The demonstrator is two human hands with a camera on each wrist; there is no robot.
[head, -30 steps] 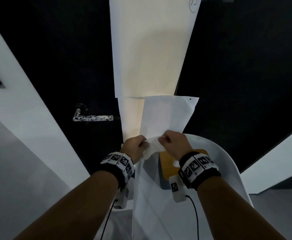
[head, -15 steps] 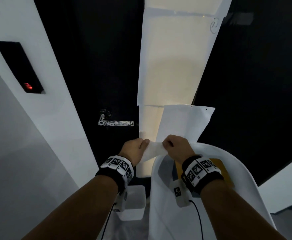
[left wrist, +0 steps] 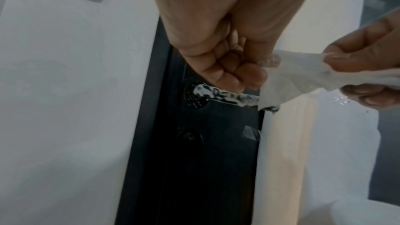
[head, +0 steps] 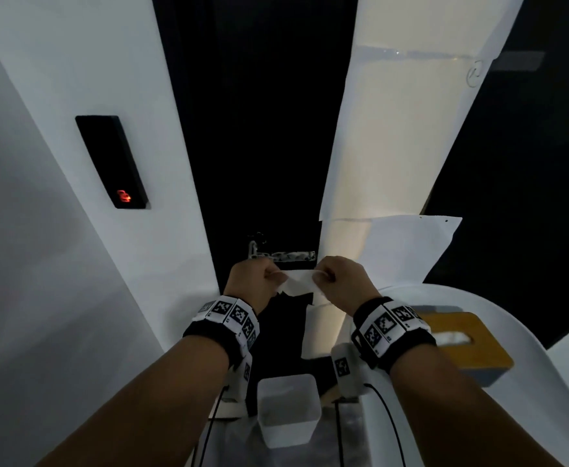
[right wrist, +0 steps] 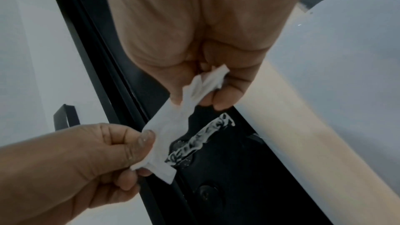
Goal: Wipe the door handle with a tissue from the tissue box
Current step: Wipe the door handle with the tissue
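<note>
Left hand (head: 254,281) and right hand (head: 338,281) each pinch an end of the tissue (head: 298,285); keep it taut, lay it over the smeared door handle (head: 281,255), then drag lengthwise

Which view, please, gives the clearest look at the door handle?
The left wrist view: the door handle fills the middle, smears plain, only its tip behind the tissue. In the right wrist view the tissue covers one end; the head view shows it small.

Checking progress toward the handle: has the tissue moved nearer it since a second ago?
Yes. The tissue now sits just below the door handle, up and leftward from before.
</note>
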